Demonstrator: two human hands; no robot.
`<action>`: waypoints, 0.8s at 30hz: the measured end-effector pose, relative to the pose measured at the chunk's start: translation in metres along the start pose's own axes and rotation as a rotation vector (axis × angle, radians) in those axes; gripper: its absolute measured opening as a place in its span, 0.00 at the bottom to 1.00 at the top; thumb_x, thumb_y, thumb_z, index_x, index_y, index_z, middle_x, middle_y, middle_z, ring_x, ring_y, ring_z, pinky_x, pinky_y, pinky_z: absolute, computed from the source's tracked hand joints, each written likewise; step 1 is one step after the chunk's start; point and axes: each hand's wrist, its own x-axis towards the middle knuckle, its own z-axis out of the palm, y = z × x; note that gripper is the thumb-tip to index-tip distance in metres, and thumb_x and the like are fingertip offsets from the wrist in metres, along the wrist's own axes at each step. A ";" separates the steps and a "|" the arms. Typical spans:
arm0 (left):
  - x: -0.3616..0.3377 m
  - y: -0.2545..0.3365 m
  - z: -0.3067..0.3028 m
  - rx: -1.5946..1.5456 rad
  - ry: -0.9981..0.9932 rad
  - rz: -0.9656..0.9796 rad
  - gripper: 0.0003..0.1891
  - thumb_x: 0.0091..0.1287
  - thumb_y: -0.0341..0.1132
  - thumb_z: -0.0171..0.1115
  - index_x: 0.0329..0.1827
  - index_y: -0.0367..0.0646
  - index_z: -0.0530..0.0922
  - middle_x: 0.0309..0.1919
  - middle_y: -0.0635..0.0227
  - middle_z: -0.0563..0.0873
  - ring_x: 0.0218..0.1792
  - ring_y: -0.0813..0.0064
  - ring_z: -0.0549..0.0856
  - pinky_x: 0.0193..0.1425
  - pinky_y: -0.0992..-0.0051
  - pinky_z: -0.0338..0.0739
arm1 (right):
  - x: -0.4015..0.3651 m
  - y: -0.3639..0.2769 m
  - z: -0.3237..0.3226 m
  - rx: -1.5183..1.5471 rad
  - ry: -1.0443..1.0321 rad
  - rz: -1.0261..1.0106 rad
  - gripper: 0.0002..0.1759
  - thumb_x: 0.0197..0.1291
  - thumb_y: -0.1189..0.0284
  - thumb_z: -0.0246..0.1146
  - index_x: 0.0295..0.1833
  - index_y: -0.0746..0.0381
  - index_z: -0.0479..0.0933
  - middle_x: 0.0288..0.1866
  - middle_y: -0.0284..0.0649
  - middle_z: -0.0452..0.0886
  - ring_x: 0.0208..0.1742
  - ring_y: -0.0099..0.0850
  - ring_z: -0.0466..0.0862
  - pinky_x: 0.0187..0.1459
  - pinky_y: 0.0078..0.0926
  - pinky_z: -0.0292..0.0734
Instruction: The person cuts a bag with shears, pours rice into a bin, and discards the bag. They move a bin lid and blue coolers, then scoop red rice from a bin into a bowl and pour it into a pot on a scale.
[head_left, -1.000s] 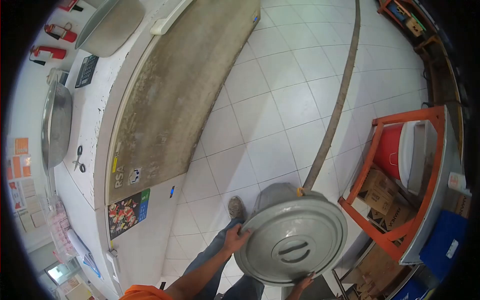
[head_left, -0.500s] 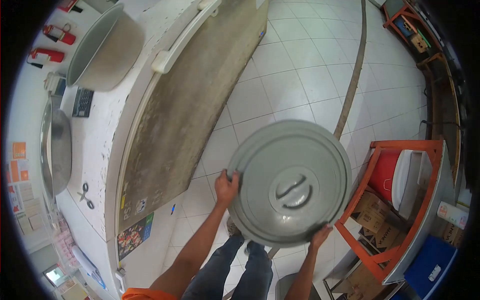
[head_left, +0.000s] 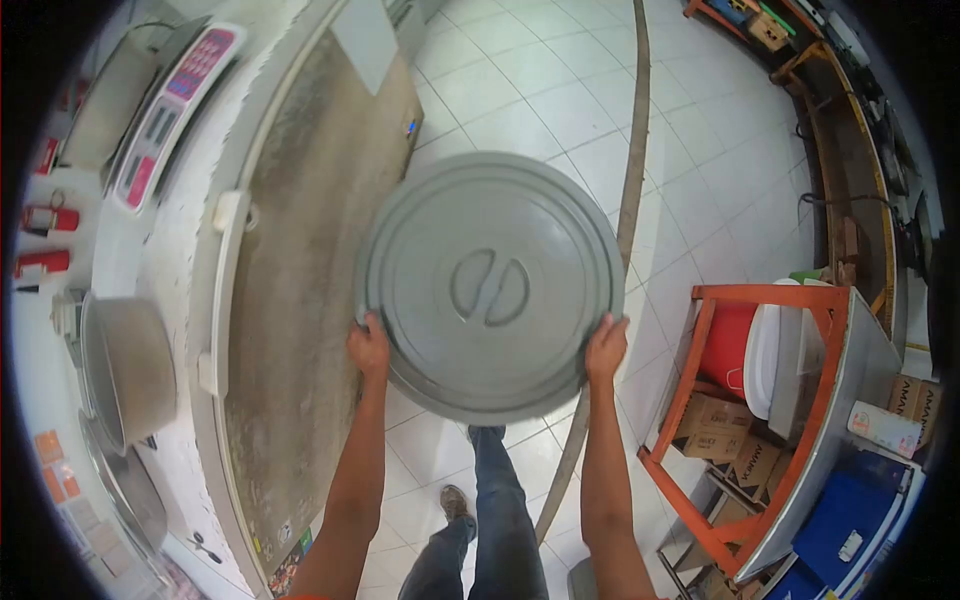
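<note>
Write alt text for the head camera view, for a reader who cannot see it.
Seen from above, a person's left hand and right hand grip opposite edges of a large round grey lid, held facing the camera over a white tiled floor. A chest freezer stands to the left, an orange rack holding a red bucket to the right.

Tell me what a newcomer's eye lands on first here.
A big grey round lid fills the centre, gripped at its lower rim by the left hand and the right hand above the tiled floor. To the right stands an orange rack with a red bucket inside. Along the left runs a stained white freezer with a metal bowl on its top.
</note>
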 end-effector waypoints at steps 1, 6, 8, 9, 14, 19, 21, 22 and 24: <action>0.007 0.005 0.006 0.012 -0.021 -0.003 0.29 0.69 0.50 0.53 0.45 0.23 0.79 0.40 0.33 0.83 0.46 0.37 0.82 0.51 0.53 0.74 | 0.025 -0.005 0.012 -0.007 -0.015 -0.035 0.21 0.73 0.59 0.48 0.49 0.69 0.68 0.34 0.63 0.79 0.40 0.64 0.78 0.41 0.53 0.70; 0.070 0.072 0.050 0.006 0.035 -0.046 0.30 0.71 0.51 0.50 0.46 0.21 0.75 0.45 0.34 0.81 0.50 0.37 0.79 0.57 0.53 0.70 | 0.134 -0.085 0.033 -0.005 -0.205 0.090 0.26 0.72 0.54 0.46 0.55 0.69 0.66 0.47 0.65 0.78 0.50 0.63 0.77 0.51 0.54 0.71; 0.106 0.074 0.070 -0.035 -0.043 -0.036 0.33 0.71 0.53 0.48 0.51 0.20 0.74 0.52 0.32 0.78 0.56 0.38 0.77 0.62 0.55 0.68 | 0.166 -0.087 0.060 0.112 -0.197 0.127 0.31 0.72 0.53 0.46 0.63 0.72 0.63 0.58 0.66 0.73 0.60 0.60 0.73 0.60 0.47 0.68; 0.129 0.068 0.083 -0.002 -0.027 -0.008 0.33 0.72 0.52 0.46 0.55 0.21 0.72 0.55 0.33 0.76 0.59 0.40 0.75 0.65 0.56 0.66 | 0.177 -0.081 0.079 0.223 -0.137 0.149 0.35 0.72 0.53 0.47 0.68 0.73 0.60 0.64 0.66 0.70 0.67 0.58 0.69 0.66 0.43 0.64; 0.233 0.047 0.120 -0.125 -0.265 -0.042 0.29 0.75 0.47 0.41 0.70 0.33 0.64 0.70 0.48 0.66 0.71 0.52 0.66 0.73 0.58 0.61 | 0.203 -0.133 0.063 0.488 -0.140 0.141 0.36 0.70 0.57 0.52 0.73 0.71 0.56 0.75 0.59 0.57 0.77 0.53 0.53 0.76 0.45 0.44; 0.141 0.216 0.027 -0.629 -0.323 -0.348 0.30 0.74 0.47 0.44 0.73 0.36 0.62 0.73 0.56 0.64 0.72 0.57 0.64 0.74 0.58 0.59 | 0.209 -0.197 -0.043 0.892 -0.243 0.198 0.28 0.71 0.62 0.53 0.72 0.61 0.58 0.66 0.55 0.70 0.67 0.49 0.71 0.66 0.38 0.65; 0.134 0.215 0.007 -0.799 -0.427 -0.352 0.34 0.72 0.51 0.46 0.74 0.34 0.60 0.74 0.56 0.61 0.73 0.57 0.61 0.75 0.60 0.56 | 0.201 -0.187 -0.090 0.953 -0.214 0.203 0.29 0.70 0.60 0.55 0.71 0.58 0.59 0.66 0.51 0.71 0.65 0.44 0.72 0.65 0.37 0.65; 0.139 0.205 0.002 -0.887 -0.522 -0.324 0.38 0.71 0.55 0.47 0.74 0.33 0.58 0.75 0.54 0.58 0.75 0.57 0.58 0.77 0.60 0.52 | 0.196 -0.185 -0.113 1.027 -0.233 0.193 0.29 0.69 0.58 0.57 0.71 0.56 0.60 0.65 0.48 0.72 0.64 0.39 0.73 0.64 0.35 0.66; 0.127 0.213 -0.012 -0.933 -0.563 -0.198 0.37 0.70 0.53 0.50 0.74 0.34 0.58 0.75 0.55 0.60 0.74 0.58 0.59 0.76 0.61 0.52 | 0.170 -0.166 -0.166 1.179 -0.209 0.323 0.33 0.67 0.55 0.62 0.71 0.56 0.60 0.63 0.42 0.72 0.62 0.32 0.72 0.62 0.32 0.67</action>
